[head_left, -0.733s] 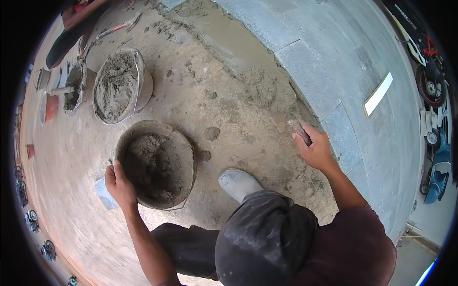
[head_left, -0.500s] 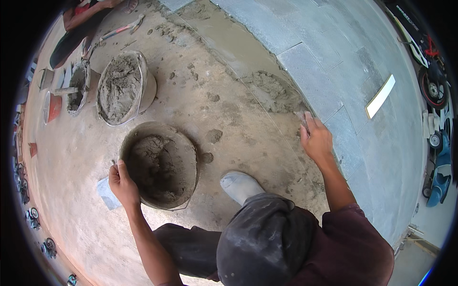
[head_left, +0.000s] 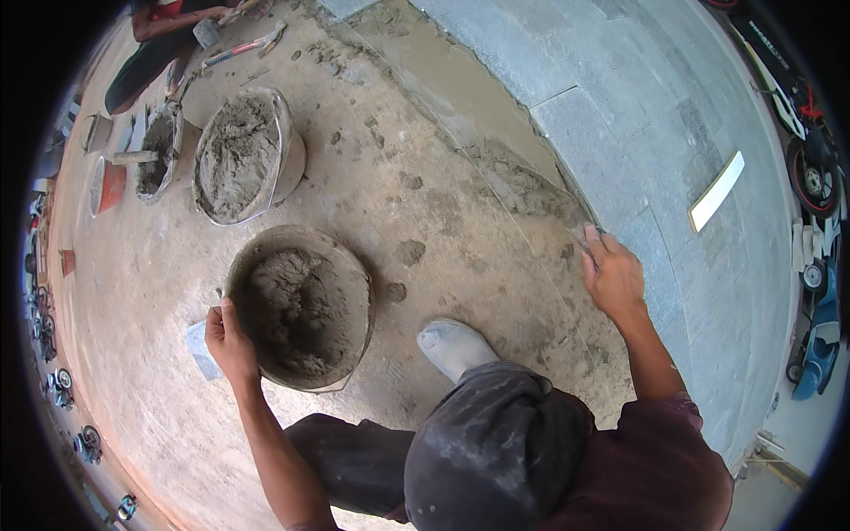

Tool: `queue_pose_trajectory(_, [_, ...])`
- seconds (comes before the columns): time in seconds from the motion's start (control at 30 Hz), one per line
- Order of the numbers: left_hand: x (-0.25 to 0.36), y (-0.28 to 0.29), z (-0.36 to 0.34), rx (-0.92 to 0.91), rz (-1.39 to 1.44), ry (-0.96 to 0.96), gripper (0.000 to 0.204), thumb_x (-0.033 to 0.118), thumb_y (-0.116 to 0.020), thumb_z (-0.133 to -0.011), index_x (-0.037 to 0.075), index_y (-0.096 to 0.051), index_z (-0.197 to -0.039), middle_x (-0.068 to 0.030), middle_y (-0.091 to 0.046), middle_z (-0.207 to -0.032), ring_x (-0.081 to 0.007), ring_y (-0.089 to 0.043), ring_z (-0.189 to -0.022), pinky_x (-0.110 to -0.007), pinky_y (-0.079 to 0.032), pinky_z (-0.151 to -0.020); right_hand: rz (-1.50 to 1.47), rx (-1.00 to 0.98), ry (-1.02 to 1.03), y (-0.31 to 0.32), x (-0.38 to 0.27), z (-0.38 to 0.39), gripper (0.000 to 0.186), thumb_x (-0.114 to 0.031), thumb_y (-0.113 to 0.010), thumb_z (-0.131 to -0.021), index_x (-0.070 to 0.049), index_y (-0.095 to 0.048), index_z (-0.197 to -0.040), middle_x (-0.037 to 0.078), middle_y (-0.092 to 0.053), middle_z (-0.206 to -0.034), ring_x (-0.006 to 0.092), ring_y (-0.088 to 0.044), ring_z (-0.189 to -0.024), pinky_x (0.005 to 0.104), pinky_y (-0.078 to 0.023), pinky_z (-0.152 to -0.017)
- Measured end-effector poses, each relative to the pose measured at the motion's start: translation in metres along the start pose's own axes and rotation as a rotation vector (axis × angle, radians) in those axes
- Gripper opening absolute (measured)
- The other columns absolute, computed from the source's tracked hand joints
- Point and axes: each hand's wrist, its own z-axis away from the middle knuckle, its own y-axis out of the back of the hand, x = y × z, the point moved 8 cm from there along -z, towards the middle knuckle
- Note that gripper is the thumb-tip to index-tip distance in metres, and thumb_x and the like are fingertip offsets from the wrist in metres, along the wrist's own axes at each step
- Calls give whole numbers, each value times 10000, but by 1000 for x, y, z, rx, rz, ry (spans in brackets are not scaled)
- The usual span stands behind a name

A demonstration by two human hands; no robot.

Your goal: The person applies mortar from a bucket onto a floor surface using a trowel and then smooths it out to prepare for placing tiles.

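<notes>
My left hand (head_left: pixel 228 343) is closed on the left rim of a bucket (head_left: pixel 352 314) holding grey wet mortar (head_left: pixel 288 292). My right hand (head_left: pixel 611 273) is closed around a trowel, mostly hidden under my fingers, at the edge of a mortar strip (head_left: pixel 478 106) beside grey stone tiles (head_left: pixel 575 142). A thin string line runs along the bare concrete (head_left: pixel 460 248). Up and left of my bucket stand a full mortar bucket (head_left: pixel 237 159) and a second container (head_left: pixel 158 157) with a tool across it. A small grey slab (head_left: pixel 199 345) lies left of my bucket.
A co-worker (head_left: pixel 146 53) crouches at top left near a hammer (head_left: pixel 243 51) and an orange bucket (head_left: pixel 111 190). My boot (head_left: pixel 452 350) is below centre. A white strip (head_left: pixel 715 190) lies on the tiles; a motorbike (head_left: pixel 806 177) and scooter (head_left: pixel 819 327) stand far right, small bikes far left.
My right hand has shifted right, rotated over the trowel and moved to the strip's tiled edge. The co-worker's hands now hold a tool at top left. The view has shifted slightly.
</notes>
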Motion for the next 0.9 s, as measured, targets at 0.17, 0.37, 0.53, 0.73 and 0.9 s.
queue_pose_trajectory(0.17, [9,-7,3,-2,-3,-2,411,301,-578,-1096,74,-517,-759,77,-430,-706,-37,-329,-678,-249,-305,-589,0,31,47,5,-1,8,483,-195,-691,-934,-74,-625,-1396,126,-640,-989,341,-670,-817,455,-552,-752])
queue_pose_trajectory(0.37, [9,-10,5,-10,6,-5,413,292,-578,-1096,74,-510,-752,74,-431,-708,-40,-331,-678,-253,-302,-588,6,4,37,17,-3,7,490,-191,-701,-923,-68,-634,-1392,135,-641,-980,346,-674,-813,456,-553,-742])
queue_pose_trajectory(0.53, [11,-11,4,-8,10,-13,423,289,-579,-1095,85,-482,-737,78,-409,-697,-43,-316,-666,-260,-286,-576,-118,-51,-35,24,-3,0,464,-181,-687,-936,27,-639,-1349,198,-671,-937,373,-680,-783,458,-553,-742])
queue_pose_trajectory(0.73, [11,-8,1,-1,-6,4,427,292,-576,-1095,89,-462,-737,80,-391,-704,-41,-305,-672,-259,-275,-578,-354,-102,8,20,-24,-45,466,-203,-641,-967,95,-627,-1324,288,-714,-1001,443,-697,-893,489,-544,-830])
queue_pose_trajectory(0.9, [12,-9,2,0,7,-13,426,294,-574,-1096,87,-475,-737,77,-404,-701,-40,-311,-670,-257,-279,-580,-392,-219,-99,18,-8,-77,447,-221,-635,-980,66,-644,-1322,314,-713,-1007,468,-692,-938,483,-533,-846])
